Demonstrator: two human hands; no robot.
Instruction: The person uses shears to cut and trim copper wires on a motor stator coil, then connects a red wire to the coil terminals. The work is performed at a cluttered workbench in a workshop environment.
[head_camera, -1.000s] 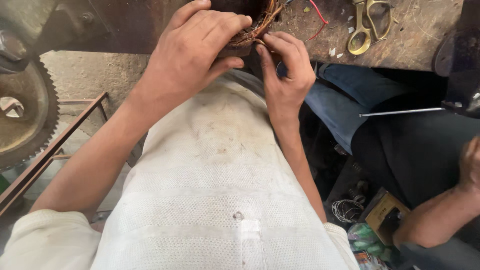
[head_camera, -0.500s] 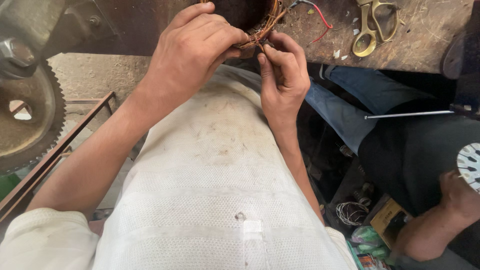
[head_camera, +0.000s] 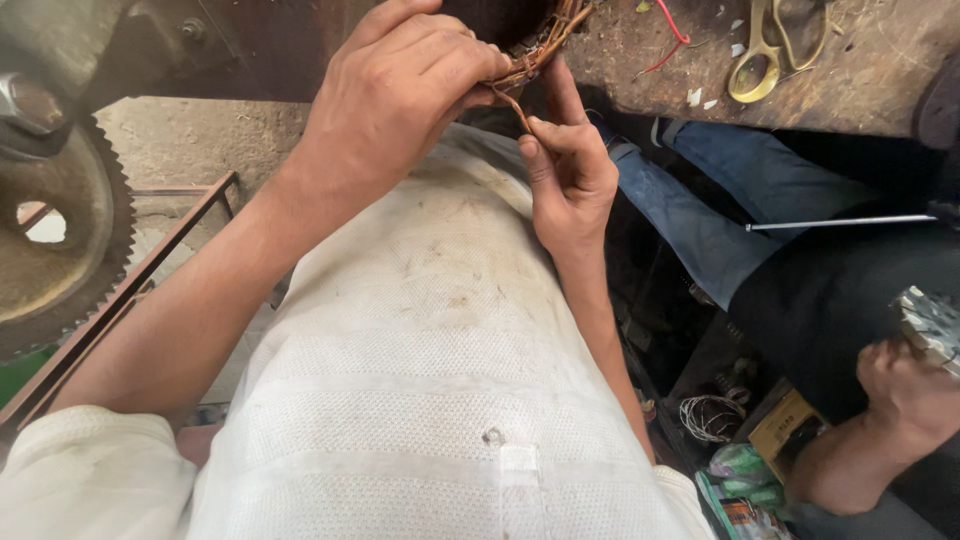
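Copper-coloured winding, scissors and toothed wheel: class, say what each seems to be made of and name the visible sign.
Winding, gripped by the left hand and pinched by the right hand: probably enamelled copper wire, in shiny reddish-brown strands. Scissors: brass-coloured metal, with a yellow sheen. Toothed wheel: likely steel or iron, dull grey-brown and grimy.

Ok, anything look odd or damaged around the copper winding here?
Nothing stands out as damaged. One copper strand sticks out of the copper winding, pinched by the right hand; the left hand grips the winding.
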